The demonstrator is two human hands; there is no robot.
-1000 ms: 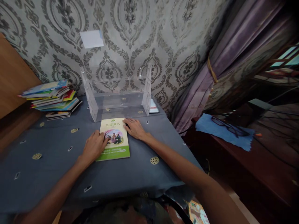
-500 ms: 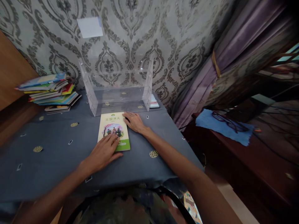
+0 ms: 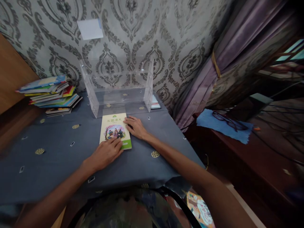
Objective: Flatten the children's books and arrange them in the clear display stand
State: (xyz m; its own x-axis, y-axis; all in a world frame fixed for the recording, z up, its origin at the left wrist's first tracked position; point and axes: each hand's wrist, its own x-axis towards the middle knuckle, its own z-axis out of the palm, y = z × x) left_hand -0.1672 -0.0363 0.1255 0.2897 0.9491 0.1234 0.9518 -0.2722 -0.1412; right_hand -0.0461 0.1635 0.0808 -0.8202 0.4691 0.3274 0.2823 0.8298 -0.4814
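Note:
A book [image 3: 113, 128] with a cream and green cover and a picture of several figures lies flat on the cloth-covered table [image 3: 59, 158], its top edge against the front of a clear acrylic rack [image 3: 118, 98]. Across the book's lower left part rests my left hand [image 3: 108, 153], palm down with its fingers stretched out over the cover. My right hand [image 3: 136, 126] lies at the book's upper right edge. Its fingers are extended and their tips touch that edge. Neither hand grips the book.
To the left, a messy stack of books [image 3: 51, 95] stands by a wooden panel [image 3: 16, 76]. A partly blurred item [image 3: 155, 102] sits right of the rack. On a dark red surface at right are glasses [image 3: 229, 122] on a blue cloth [image 3: 213, 125], with cables beyond.
The book has slid slightly away from me, toward the rack. My left thumb has drawn in closer to the hand. The view has shifted a little.

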